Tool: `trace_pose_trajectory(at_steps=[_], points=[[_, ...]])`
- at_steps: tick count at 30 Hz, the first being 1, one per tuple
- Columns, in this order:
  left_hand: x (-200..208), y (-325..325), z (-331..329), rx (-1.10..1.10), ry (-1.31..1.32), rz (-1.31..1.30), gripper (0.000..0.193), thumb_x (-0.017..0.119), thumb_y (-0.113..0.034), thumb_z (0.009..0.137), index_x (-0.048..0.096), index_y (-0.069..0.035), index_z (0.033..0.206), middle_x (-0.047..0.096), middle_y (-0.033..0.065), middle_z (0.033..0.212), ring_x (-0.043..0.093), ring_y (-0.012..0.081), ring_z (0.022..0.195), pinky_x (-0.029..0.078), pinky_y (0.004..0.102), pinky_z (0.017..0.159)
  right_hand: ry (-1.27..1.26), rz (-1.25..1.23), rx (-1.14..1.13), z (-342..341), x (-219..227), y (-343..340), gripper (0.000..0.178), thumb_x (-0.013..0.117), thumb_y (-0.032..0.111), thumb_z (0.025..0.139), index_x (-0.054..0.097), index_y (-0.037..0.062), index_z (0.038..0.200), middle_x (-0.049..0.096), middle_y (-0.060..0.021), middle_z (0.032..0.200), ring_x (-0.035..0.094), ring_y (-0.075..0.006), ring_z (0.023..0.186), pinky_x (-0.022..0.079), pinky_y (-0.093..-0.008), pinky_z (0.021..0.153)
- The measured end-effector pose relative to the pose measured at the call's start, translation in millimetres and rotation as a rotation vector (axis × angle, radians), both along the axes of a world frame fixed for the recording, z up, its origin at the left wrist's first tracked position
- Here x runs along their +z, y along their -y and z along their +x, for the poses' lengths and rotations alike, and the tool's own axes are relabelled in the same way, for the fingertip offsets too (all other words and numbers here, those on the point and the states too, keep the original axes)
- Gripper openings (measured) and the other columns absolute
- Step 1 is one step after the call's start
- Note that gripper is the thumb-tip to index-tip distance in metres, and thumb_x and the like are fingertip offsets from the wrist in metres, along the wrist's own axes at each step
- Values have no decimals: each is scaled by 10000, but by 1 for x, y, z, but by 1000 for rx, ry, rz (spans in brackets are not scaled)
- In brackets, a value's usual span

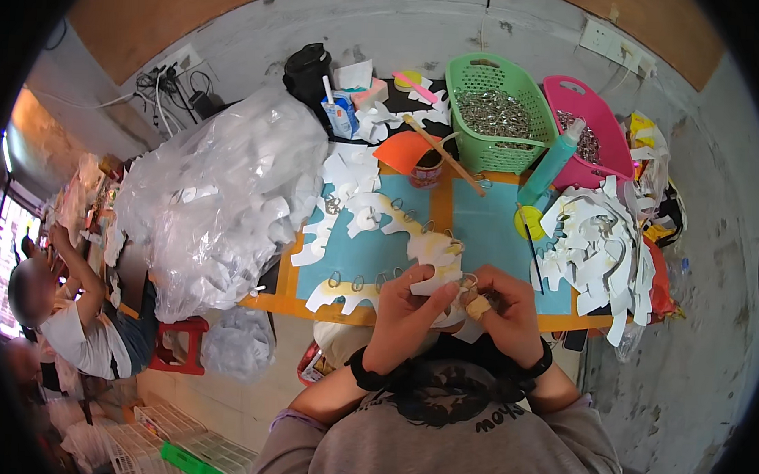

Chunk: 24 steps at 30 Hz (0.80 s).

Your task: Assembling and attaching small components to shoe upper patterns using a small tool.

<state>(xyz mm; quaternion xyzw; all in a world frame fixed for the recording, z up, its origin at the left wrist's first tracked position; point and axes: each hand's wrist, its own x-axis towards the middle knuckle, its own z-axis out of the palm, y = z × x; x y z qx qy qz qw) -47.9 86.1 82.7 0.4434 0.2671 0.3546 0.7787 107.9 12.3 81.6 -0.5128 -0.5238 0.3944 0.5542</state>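
Over the table's front edge, my left hand (412, 310) pinches a white cut-out piece (435, 278) between thumb and fingers. Close beside it, my right hand (505, 314) has its fingers drawn together at the right end of that piece. Tan tape wraps some of the right fingertips, and a small metal loop seems to show by them; what they grip is too small to make out. Before my hands lie white scalloped strips (365, 215) with yellowish smears and wire loops along the edge. Another such strip (334, 297) lies left of my left hand.
A green basket (484, 161) and a pink basket (615, 167) hold metal pieces. Nearby stand a teal bottle (548, 168) and a pot with a wooden stick (451, 160). White cut-outs (603, 247) pile up right, clear plastic bags (220, 205) left. Another person (91, 335) sits far left.
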Motion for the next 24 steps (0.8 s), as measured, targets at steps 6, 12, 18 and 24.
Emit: trace_pose_trajectory(at_steps=[6,12,18,24], points=[[3,-6,11,96,-12,-84,135,622,-110,901,584,4,963,629,21,825,546,41,664,434,183,564,-792,-130,253,10,4,4,456,511,358,932,535,-29,1172,598,-51,1049,568,-123,852,469,-246,761],[6,-13,10,205,138,-40,69,593,-84,908,586,-16,898,616,-8,794,506,20,630,386,171,546,-810,-67,108,10,-15,-5,715,420,521,917,363,-17,1385,569,-205,1195,588,-274,1040,454,-366,906],[2,-18,-9,126,78,-65,86,569,-70,915,612,-26,975,625,-22,819,462,-7,617,316,165,525,-935,-78,241,17,-20,-8,594,297,479,980,441,32,1345,532,-192,1287,570,-279,1085,416,-405,950],[-6,-16,-14,115,80,-78,123,572,-92,917,616,-27,1012,615,-39,796,414,-18,574,263,153,494,-985,-47,264,16,-28,-12,559,241,446,998,485,45,1301,547,-212,1266,563,-320,1116,399,-447,973]])
